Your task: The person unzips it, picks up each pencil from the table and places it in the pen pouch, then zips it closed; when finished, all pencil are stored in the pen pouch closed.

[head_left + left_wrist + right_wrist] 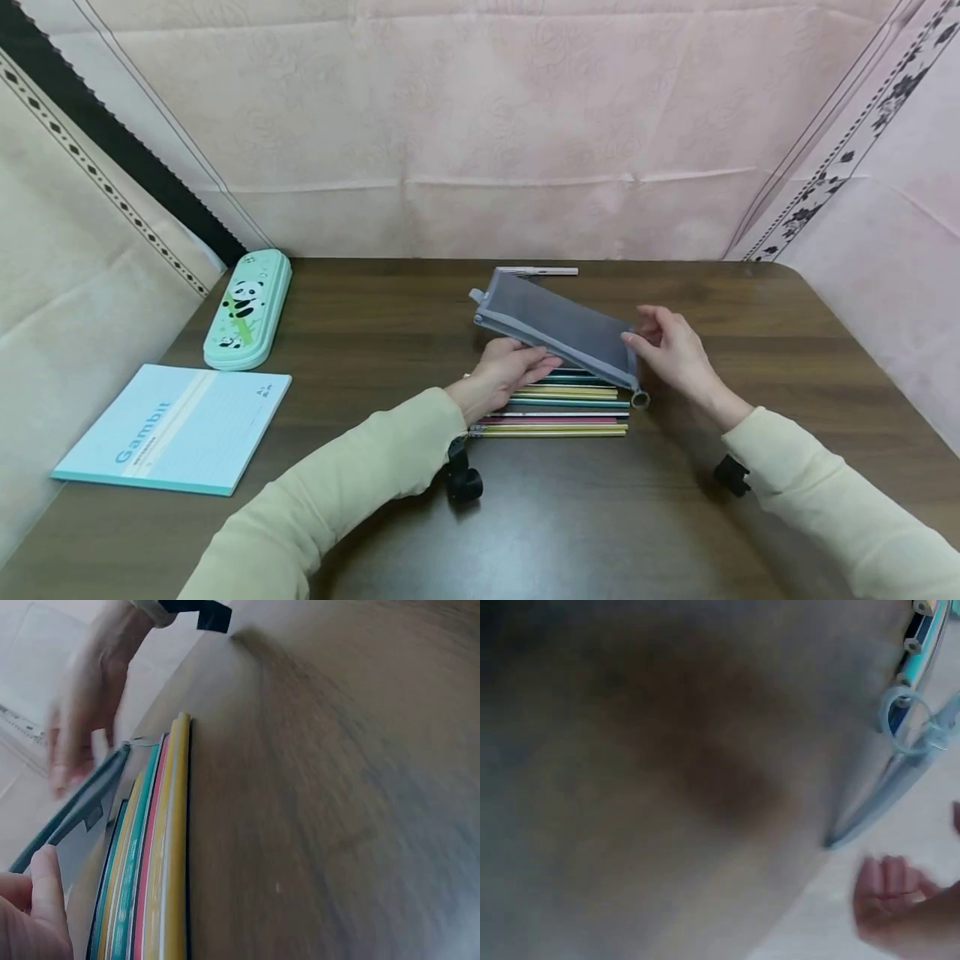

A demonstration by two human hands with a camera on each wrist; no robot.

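A grey mesh zipper pouch (562, 321) is tilted above a row of coloured pencils (555, 421) on the table. My left hand (510, 371) pinches the pouch's near edge, over the left part of the pencils. Beside the pouch's right end is my right hand (671, 350), its fingers loosely bent and blurred in the left wrist view. A gap shows between that hand (900, 900) and the pouch (877, 799) in the right wrist view. A metal ring (907, 720) hangs from the pouch's corner. The pouch's contents, if any, cannot be made out.
Behind the pouch lies a silvery pen (551, 271). A mint pencil case (247, 312) with pandas stands at the back left of the wooden table (570, 517). Nearer, a light blue notebook (225, 442) lies flat. Patterned cloth (487, 125) hangs behind the table.
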